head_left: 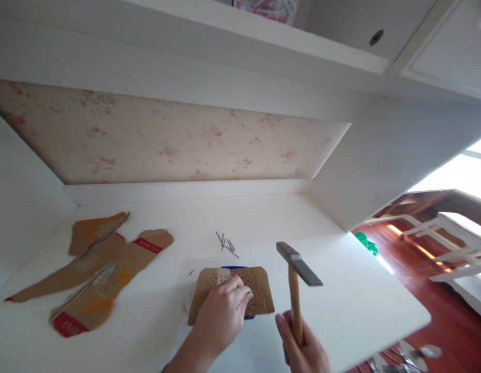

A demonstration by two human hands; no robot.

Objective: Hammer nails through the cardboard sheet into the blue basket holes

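My left hand [226,309] is closed in a pinch over a piece of brown cardboard [264,296] dotted with small holes. A small grey bit shows at its fingertips, looking like a nail; most of it is hidden by the fingers. Under the cardboard, a blue object [234,267] peeks out at the far and near edges. My right hand [304,352] grips the wooden handle of a hammer [298,264], whose grey metal head is raised to the right of the cardboard. Several loose nails [227,244] lie on the white desk beyond the cardboard.
Torn cardboard pieces [108,274] with red print lie on the left of the white desk [158,305]. A shelf [186,67] overhangs the back, and a side panel [352,171] rises at the right. White furniture [463,230] stands on the reddish floor beyond.
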